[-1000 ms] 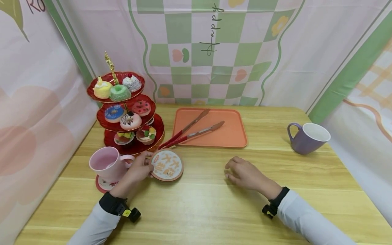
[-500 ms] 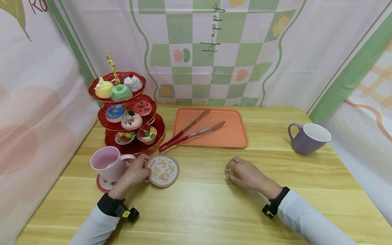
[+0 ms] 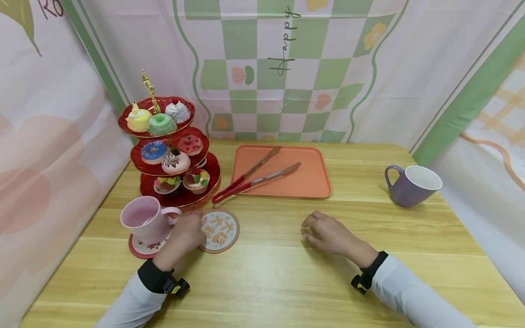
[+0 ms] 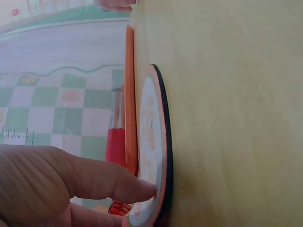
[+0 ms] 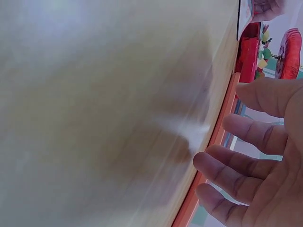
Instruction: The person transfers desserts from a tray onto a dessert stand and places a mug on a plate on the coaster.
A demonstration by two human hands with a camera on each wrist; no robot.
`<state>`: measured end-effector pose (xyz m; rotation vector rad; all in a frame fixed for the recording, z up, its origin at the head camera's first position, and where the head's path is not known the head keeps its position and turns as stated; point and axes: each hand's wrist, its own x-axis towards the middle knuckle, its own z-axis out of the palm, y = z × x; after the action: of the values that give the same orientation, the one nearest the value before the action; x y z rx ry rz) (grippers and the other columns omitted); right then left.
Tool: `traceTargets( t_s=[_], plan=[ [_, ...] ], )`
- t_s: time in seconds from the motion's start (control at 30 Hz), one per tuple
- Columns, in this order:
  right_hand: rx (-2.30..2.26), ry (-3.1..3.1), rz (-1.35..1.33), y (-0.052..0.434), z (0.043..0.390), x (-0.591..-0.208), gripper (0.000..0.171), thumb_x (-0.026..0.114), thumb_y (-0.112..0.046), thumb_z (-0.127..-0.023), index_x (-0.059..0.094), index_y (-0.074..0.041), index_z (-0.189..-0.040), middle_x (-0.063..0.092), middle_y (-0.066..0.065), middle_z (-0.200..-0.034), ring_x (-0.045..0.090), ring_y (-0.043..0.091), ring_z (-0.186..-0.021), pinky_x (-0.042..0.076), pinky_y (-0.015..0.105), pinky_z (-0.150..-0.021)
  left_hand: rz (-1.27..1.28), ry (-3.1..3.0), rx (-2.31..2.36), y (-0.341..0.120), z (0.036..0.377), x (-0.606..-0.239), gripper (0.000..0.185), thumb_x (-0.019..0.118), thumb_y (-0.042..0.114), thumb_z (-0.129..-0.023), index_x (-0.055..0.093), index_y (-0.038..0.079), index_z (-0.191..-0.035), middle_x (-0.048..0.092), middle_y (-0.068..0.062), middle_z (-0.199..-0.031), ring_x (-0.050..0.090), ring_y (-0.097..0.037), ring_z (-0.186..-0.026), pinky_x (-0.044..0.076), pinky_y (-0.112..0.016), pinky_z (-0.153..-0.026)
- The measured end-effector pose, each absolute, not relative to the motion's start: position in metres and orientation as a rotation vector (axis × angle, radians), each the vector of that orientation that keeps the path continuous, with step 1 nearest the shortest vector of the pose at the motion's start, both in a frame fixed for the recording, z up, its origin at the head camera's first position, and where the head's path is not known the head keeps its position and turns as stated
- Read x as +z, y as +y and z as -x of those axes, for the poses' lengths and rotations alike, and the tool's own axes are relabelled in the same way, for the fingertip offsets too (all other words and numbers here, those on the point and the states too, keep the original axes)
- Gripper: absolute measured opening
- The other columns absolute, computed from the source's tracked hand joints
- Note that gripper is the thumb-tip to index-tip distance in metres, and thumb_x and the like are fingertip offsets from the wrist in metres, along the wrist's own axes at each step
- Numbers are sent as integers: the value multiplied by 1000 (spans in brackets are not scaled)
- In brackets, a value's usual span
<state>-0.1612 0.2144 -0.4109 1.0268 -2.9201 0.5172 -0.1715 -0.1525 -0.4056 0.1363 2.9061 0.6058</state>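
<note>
Your left hand (image 3: 184,234) rests at the left edge of the round coaster (image 3: 218,230), which lies flat on the wooden table (image 3: 287,282) just right of the pink mug (image 3: 141,219). In the left wrist view one fingertip (image 4: 142,191) presses onto the coaster's printed face near its rim, finger fairly straight rather than curled round the disc; this suits sliding or steadying a thin flat thing that offers no edge to grasp. The pink mug stands on its own red-rimmed coaster (image 3: 141,249), so the two discs lie side by side, near but apart.

Your right hand (image 3: 328,233) lies idle on the bare table well to the right, fingers loosely spread and relaxed, holding nothing; the right wrist view shows the fingers (image 5: 246,135) apart above the tabletop.

Behind the coaster stands a three-tier red cake stand (image 3: 174,150) carrying doughnuts and small cakes. An orange tray (image 3: 305,180) lies at the table's middle back, with red-handled tongs (image 3: 254,178) resting partly on it, their handle end projecting over its front-left edge. A purple mug (image 3: 410,184) stands far right. Pastel printed cloth (image 3: 287,68), checked green and white, encloses the table on three sides.
</note>
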Motion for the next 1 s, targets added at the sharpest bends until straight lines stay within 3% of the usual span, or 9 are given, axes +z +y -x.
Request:
traceTargets(
  t_s=[0.13, 0.37, 0.57, 0.83, 1.0],
  plan=[
    [518, -2934, -1019, 214, 160, -412, 19, 67, -13, -84, 64, -1, -99, 57, 8, -95, 56, 17, -79, 48, 36, -69, -129, 2916, 582, -150, 169, -405, 45, 74, 2, -64, 56, -4, -105, 48, -17, -89, 45, -28, -82, 40, -40, -67],
    [513, -2933, -1022, 214, 160, -412, 19, 67, -14, -84, 64, -2, -99, 58, 9, -97, 56, 18, -80, 48, 36, -68, -151, 2921, 525, -147, 166, -407, 58, 74, 3, -68, 53, -6, -122, 51, -22, -99, 46, -30, -86, 44, -44, -72],
    [501, -2905, -1046, 213, 160, -411, 20, 67, -14, -84, 64, -1, -99, 58, 9, -96, 57, 18, -79, 48, 35, -67, -199, 2911, 466, -145, 165, -404, 46, 74, 4, -70, 61, -1, -114, 51, -14, -89, 42, -29, -86, 39, -41, -73],
    [493, -2895, -1049, 214, 160, -409, 22, 68, -14, -84, 63, -1, -101, 58, 9, -96, 57, 16, -77, 48, 34, -66, -334, 2980, 432, -140, 161, -403, 35, 75, 12, -70, 60, 2, -100, 46, -11, -83, 41, -29, -86, 38, -42, -69],
    [497, -2897, -1048, 214, 160, -408, 22, 68, -14, -84, 63, 0, -101, 58, 9, -96, 57, 17, -77, 48, 34, -66, -519, 2993, 520, -132, 160, -404, 46, 74, 18, -72, 61, 2, -113, 52, -14, -102, 43, -30, -96, 40, -43, -79]
  ],
)
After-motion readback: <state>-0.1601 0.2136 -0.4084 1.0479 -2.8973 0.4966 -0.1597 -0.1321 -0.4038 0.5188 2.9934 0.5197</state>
